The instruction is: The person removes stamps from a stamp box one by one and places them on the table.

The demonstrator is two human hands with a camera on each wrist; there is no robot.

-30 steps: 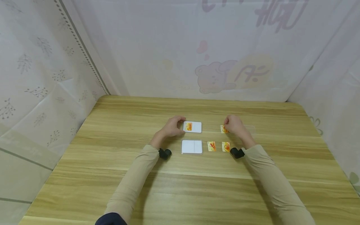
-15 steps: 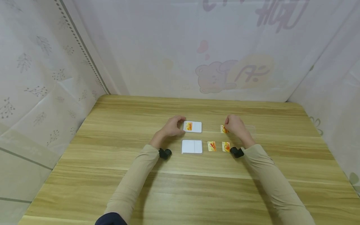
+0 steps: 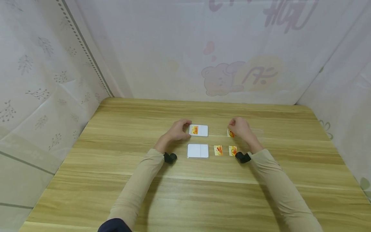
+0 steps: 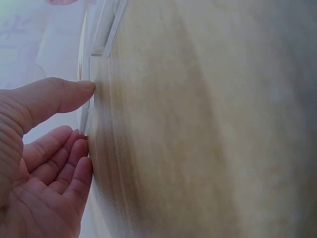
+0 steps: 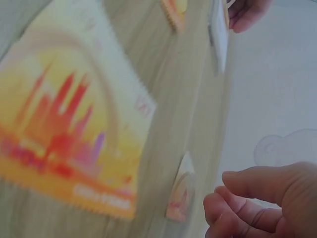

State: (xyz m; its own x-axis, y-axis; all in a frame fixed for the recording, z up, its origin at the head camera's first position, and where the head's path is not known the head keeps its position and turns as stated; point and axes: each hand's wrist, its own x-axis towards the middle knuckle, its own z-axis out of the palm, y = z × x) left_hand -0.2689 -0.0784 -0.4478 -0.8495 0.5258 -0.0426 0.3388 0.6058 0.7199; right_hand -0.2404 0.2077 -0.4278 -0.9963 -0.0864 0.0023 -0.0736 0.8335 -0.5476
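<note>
My left hand (image 3: 177,130) holds the left end of a flat white case (image 3: 204,131), thumb on its near edge and fingers curled at its far edge. In the case's left half lies an orange-yellow stamp (image 3: 194,130). My right hand (image 3: 241,128) hovers over the right side of another stamp (image 3: 230,133), partly covering it. In the right wrist view its thumb is almost straight above the curled fingers (image 5: 218,208), with nothing showing between them, and that stamp lies on the table just beyond the fingertips.
A second white case (image 3: 193,151) with a divided inside sits nearer. To its right lie two more stamps, one with a red design (image 3: 218,150) and one at the black wrist camera (image 3: 233,150). A faint clear sheet or lid (image 3: 258,131) lies behind my right wrist.
My right hand has shifted slightly left and away from me, its fingertips lifting off the stamp under it. The left hand, cases and stamps have stayed in place.
</note>
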